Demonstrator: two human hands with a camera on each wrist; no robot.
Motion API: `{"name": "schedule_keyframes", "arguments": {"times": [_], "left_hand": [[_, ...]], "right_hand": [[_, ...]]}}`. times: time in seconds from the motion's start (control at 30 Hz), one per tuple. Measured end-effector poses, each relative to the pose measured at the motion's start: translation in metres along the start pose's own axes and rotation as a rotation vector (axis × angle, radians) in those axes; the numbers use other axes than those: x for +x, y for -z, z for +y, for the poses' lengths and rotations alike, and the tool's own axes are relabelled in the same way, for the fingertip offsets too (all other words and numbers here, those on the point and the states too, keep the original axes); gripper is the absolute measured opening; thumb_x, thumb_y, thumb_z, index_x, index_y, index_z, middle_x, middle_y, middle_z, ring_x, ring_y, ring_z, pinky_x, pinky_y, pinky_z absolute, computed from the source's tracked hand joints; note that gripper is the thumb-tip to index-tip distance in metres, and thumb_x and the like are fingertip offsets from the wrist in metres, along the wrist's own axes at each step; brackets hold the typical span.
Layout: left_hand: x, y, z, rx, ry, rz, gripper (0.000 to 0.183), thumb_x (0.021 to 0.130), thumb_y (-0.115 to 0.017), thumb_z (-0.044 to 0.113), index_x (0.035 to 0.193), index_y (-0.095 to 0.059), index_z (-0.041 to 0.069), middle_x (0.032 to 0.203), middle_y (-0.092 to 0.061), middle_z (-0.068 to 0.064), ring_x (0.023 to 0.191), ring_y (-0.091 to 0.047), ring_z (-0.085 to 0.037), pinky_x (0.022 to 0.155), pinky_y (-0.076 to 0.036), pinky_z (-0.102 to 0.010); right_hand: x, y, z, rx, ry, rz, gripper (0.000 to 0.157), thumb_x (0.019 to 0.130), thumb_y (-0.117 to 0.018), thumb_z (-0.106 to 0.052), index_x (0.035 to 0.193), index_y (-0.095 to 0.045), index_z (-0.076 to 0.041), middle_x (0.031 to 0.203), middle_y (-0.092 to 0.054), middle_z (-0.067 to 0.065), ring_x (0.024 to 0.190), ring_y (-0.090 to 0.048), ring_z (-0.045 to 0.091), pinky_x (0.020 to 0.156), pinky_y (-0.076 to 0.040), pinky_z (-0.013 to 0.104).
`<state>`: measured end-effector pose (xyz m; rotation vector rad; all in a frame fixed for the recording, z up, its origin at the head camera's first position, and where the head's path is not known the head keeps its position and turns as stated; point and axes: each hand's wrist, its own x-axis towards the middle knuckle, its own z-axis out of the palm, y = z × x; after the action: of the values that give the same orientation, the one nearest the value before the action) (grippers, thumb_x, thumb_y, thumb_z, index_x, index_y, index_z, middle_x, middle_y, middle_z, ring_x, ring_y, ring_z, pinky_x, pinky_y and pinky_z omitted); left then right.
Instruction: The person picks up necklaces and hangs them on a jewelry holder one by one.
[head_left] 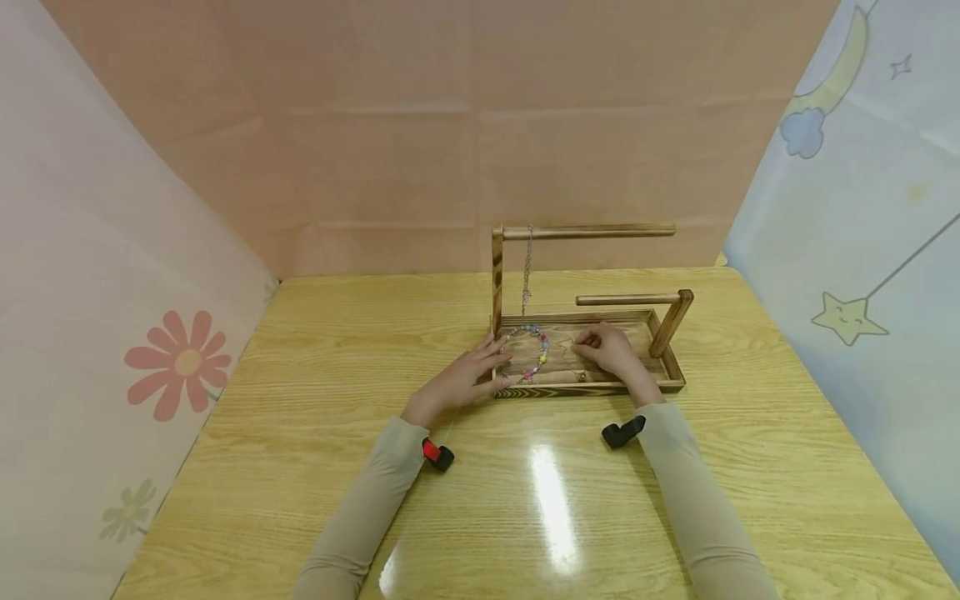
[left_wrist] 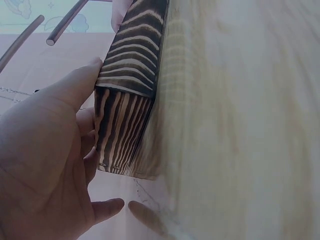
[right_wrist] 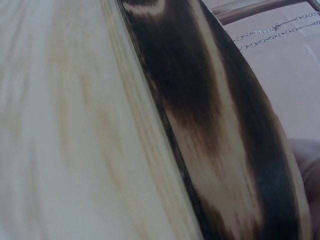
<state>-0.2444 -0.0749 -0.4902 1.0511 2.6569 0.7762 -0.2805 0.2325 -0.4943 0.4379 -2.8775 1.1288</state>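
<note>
A wooden jewelry stand's tray [head_left: 555,390] sits on the table, with streaky dark grain along its walls. My left hand [head_left: 468,371] rests on the tray's left end, fingers extended; in the left wrist view the thumb lies along the tray's corner [left_wrist: 122,75]. Beside those fingertips is a bracelet [head_left: 543,358] of colorful beads in a loop. Over the tray's right half, my right hand [head_left: 611,350] pinches a thin gold-colored chain [head_left: 565,343] between thumb and forefinger. In the right wrist view, the tray's front wall [right_wrist: 215,125] hides most of that hand.
Above the tray runs a long upper bar [head_left: 592,232] with a silver chain [head_left: 527,271] hanging near its left post [head_left: 497,279]. A shorter bar [head_left: 626,300] juts from the right post [head_left: 670,325]. A small ornament [head_left: 581,377] lies by the front wall.
</note>
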Motion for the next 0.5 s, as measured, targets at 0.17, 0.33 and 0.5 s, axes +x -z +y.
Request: {"name": "schedule_keyframes", "arguments": {"times": [0.17, 0.33, 0.5], "left_hand": [[-0.0003, -0.0004, -0.0006, -0.013, 0.0, 0.002, 0.056, 0.097, -0.046, 0.04, 0.146, -0.031, 0.017, 0.157, -0.006, 0.0, 0.144, 0.005, -0.02, 0.111, -0.009, -0.058], [-0.0005, 0.0, 0.0002, -0.01, -0.003, 0.003, 0.056, 0.097, -0.046, 0.039, 0.146, -0.032, 0.016, 0.157, -0.007, -0.001, 0.144, 0.005, -0.021, 0.111, -0.008, -0.058], [-0.0008, 0.0004, 0.0013, -0.009, -0.007, 0.007, 0.055, 0.097, -0.047, 0.038, 0.145, -0.033, 0.016, 0.157, -0.008, -0.002, 0.144, 0.003, -0.023, 0.111, -0.008, -0.058]], "right_hand": [[0.0004, -0.0003, 0.0004, -0.06, 0.013, -0.028, 0.012, 0.088, -0.065, -0.016, 0.087, -0.067, -0.004, 0.083, -0.06, 0.01, 0.071, -0.053, 0.02, 0.067, -0.045, 0.037], [0.0, -0.0016, -0.0002, -0.167, 0.079, -0.05, 0.015, 0.091, -0.06, -0.017, 0.087, -0.065, -0.003, 0.081, -0.058, 0.01, 0.071, -0.05, 0.02, 0.066, -0.043, 0.036], [-0.0023, -0.0011, -0.0041, -0.258, 0.112, -0.068, 0.017, 0.093, -0.056, -0.016, 0.089, -0.062, -0.001, 0.083, -0.056, 0.012, 0.074, -0.048, 0.023, 0.069, -0.041, 0.041]]}}
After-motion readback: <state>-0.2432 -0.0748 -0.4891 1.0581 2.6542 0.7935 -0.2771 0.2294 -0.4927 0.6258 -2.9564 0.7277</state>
